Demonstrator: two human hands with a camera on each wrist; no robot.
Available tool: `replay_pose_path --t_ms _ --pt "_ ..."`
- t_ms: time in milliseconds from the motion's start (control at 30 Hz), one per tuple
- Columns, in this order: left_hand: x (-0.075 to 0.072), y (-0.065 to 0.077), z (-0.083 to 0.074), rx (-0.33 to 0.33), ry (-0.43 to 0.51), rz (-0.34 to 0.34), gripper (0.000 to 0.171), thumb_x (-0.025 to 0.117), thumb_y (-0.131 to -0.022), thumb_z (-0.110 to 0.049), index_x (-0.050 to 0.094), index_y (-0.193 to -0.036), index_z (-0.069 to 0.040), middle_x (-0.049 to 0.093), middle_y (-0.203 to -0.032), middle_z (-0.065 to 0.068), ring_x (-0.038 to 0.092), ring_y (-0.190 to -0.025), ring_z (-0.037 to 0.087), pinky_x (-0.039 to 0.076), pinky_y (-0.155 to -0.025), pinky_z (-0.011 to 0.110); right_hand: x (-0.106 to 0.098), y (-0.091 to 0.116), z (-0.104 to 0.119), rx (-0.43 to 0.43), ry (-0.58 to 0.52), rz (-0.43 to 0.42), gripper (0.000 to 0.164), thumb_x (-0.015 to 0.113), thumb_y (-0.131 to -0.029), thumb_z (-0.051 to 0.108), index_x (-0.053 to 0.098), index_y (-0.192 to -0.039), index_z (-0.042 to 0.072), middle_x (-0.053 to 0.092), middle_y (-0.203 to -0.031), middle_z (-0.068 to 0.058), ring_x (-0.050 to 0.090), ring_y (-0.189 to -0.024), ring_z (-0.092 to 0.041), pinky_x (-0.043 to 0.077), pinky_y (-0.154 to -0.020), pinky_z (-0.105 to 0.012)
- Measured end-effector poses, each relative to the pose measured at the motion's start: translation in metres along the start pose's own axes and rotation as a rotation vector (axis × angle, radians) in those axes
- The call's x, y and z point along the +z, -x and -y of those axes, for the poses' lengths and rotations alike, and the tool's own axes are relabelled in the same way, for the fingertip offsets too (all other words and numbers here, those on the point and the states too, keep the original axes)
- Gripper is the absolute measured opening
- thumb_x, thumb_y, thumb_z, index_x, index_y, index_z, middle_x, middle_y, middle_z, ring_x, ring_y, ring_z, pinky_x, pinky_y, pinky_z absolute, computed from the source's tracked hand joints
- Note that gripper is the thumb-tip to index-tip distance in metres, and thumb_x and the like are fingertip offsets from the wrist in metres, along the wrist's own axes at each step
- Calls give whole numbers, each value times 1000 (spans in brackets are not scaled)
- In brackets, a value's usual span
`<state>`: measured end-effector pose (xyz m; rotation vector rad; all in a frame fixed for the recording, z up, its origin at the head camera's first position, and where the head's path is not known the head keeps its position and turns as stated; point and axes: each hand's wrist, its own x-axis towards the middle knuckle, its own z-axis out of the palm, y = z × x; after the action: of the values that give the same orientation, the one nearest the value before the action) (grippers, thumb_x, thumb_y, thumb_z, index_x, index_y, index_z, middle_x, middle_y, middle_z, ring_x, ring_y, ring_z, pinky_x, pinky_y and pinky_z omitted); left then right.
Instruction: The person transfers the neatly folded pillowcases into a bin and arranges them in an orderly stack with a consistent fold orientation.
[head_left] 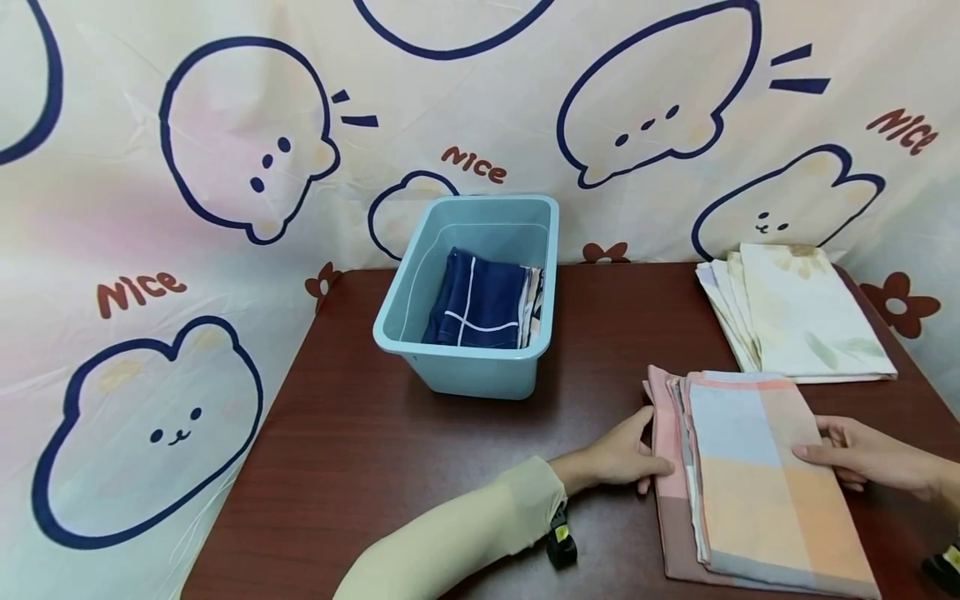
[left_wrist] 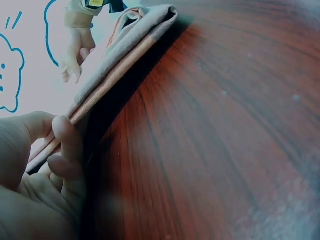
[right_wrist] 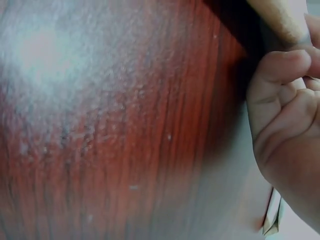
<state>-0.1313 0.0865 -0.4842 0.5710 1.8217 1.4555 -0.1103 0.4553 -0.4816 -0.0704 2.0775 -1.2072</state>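
A folded cloth point(head_left: 757, 467) with pink, blue and orange checks is held between my two hands at the table's right front. My left hand point(head_left: 626, 450) pinches its left edge, thumb on top and fingers beneath. On the opposite edge, my right hand point(head_left: 862, 454) grips the cloth with the thumb over it. In the left wrist view, the cloth's layered edge point(left_wrist: 110, 70) slants upward, and a dark gap shows between it and the table. The right wrist view catches only a sliver of the cloth point(right_wrist: 282, 17) beside the curled fingers.
A blue plastic bin point(head_left: 465, 358) stands at the back middle, with a folded navy cloth point(head_left: 480, 300) with white lines and other folded fabric inside. Behind the held cloth, a folded cream floral cloth point(head_left: 810, 317) lies near the right edge of the brown table point(head_left: 337, 433). A printed curtain point(head_left: 480, 100) hangs behind.
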Motion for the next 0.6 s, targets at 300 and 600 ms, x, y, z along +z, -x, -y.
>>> replay_pose_path --t_ms 300,600 --pt "-2 4 2 -7 67 32 78 63 -96 -3 18 -158 -20 51 -47 -1 49 -38 11 33 -40 21 1 3 11 11 0 -11 43 51 -106 28 48 -130 -7 55 -59 7 47 -48 -5 49 -50 -35" --pt "-5 9 0 14 91 25 87 63 -96 -3 9 -162 -18 51 -47 -3 49 -39 10 35 -41 21 4 6 19 1 22 -38 46 51 -107 27 45 -134 -10 57 -65 5 45 -49 -6 46 -49 -34"
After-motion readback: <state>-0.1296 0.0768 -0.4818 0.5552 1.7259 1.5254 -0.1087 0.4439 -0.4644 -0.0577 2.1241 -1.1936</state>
